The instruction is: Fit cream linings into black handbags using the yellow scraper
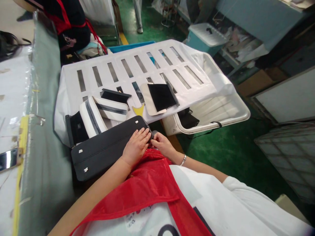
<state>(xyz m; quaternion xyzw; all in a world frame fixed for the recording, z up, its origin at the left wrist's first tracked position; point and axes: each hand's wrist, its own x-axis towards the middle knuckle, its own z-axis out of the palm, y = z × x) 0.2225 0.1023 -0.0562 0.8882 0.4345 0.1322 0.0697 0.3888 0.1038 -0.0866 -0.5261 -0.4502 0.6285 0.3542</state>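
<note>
A long black leather panel with small white marks lies across my lap, running from lower left to upper right. My left hand rests on its right end, fingers together and pressed flat over the edge. My right hand sits just right of it, fingers pinched at the panel's end corner; what they grip is too small to make out. A silver bracelet circles my right wrist. A red apron covers my lap.
Ahead stands a white slotted tray carrying a black-and-cream flat piece, a white striped bag part and black pieces. A grey workbench edge runs along the left. Another person in red and black sits at the back left. Green floor lies to the right.
</note>
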